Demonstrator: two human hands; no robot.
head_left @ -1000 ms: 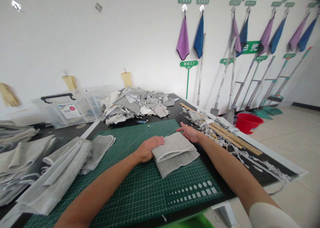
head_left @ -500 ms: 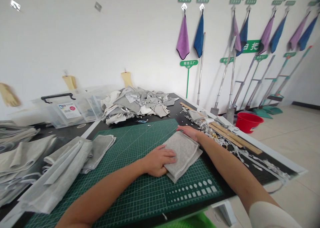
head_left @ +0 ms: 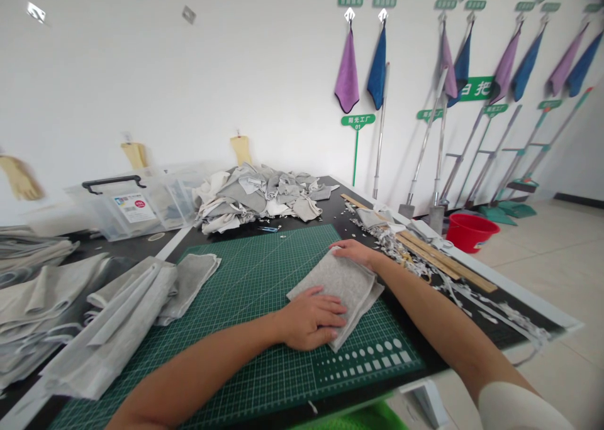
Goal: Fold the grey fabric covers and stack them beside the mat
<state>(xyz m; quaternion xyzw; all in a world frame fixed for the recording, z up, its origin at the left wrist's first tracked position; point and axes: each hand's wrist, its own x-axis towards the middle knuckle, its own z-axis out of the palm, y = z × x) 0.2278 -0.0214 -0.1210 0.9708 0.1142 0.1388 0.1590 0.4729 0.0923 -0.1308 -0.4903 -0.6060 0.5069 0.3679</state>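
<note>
A folded piece of grey cloth (head_left: 342, 279) lies on the green cutting mat (head_left: 245, 279), its layers slightly offset at the right edge. My left hand (head_left: 311, 320) rests flat on the near left part of the cloth, fingers stretched and a little apart. At the cloth's far edge, my right hand (head_left: 353, 252) has its fingers bent over the border, gripping it; the thumb is hidden. Left of the hands, more folded grey cloths (head_left: 127, 317) overlap the mat's edge.
A heap of grey scraps (head_left: 264, 194) sits behind the mat, beside a clear lidded box (head_left: 127, 207). On the right lie wooden strips (head_left: 438, 260) and shredded trimmings (head_left: 406, 248). A red bucket (head_left: 472, 231) stands on the floor. Cloths, gloves and long-handled tools line the wall.
My left hand has slid toward me and flattened out with its fingers extended. More of the cloth now shows at its left side. My right hand stays at the far edge.
</note>
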